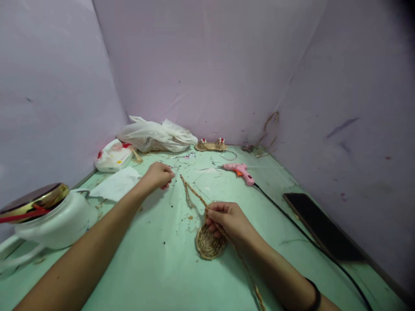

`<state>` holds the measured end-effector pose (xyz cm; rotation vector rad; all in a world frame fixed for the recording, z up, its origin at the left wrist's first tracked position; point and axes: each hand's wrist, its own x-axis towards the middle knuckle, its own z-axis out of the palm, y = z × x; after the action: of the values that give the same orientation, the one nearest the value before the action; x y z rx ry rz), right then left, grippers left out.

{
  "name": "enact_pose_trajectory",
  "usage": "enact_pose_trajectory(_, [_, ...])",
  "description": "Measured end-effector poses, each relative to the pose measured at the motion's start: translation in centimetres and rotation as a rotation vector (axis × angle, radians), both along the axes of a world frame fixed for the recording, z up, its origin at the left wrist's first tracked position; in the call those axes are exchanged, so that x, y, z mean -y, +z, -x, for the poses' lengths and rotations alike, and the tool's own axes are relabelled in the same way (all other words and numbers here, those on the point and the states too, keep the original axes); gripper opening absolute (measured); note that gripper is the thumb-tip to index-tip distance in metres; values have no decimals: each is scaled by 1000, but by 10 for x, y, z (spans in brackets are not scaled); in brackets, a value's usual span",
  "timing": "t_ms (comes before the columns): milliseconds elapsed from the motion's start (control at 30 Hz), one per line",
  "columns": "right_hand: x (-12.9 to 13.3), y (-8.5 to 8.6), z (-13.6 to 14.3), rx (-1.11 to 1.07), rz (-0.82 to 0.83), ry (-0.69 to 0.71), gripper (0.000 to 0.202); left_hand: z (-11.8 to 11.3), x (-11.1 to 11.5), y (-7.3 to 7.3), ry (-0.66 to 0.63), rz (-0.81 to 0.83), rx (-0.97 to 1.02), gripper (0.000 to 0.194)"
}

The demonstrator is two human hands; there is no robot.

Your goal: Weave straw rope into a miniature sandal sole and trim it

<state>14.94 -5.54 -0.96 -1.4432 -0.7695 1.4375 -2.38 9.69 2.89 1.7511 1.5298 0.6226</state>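
Note:
My right hand (pixel 227 218) pinches a braided straw cord (pixel 196 193) near the middle of the table. Below those fingers hangs or rests a round coiled straw piece (pixel 209 242), partly covered by them. The cord sticks out up and left past my fingertips, with a looser strand beside it, and a further length runs under my right forearm to the bottom edge. To the left of the cord's tip, my left hand (pixel 160 176) is closed, apart from the cord; whatever its fingers hold, if anything, is too small to make out.
A pink glue gun (pixel 240 172) lies right of centre, its black cable passing a dark phone (pixel 320 224). A white pot (pixel 61 222) stands at left. Behind are a tissue pack (pixel 115 156), a plastic bag (pixel 157 134) and a straw piece with red-white decorations (pixel 210 147).

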Motion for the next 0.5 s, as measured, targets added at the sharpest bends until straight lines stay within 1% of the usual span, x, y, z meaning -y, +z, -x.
enact_pose_trajectory(67, [-1,-3,1,43,-1,-6,18,-16,0,-13,-15,-35,-99,24])
enact_pose_trajectory(133, [-3,-4,2,64,-10,9,20,-29,-2,-24,4,-82,-179,31])
enact_pose_trajectory(200, [-5,-3,3,65,-15,27,19,-37,-5,-30,35,-111,-234,28])
enact_pose_trajectory(267, [-7,-3,3,75,-12,36,17,-39,-7,-33,52,-109,-261,20])
enact_pose_trajectory(333, [-8,-4,4,94,-10,41,15,-38,-8,-33,60,-86,-257,16])
enact_pose_trajectory(400, [-8,-6,4,111,-23,43,12,-36,-9,-34,71,-57,-217,16])
enact_pose_trajectory(500, [-8,-7,4,145,-50,28,11,-35,-11,-36,96,8,-84,19])
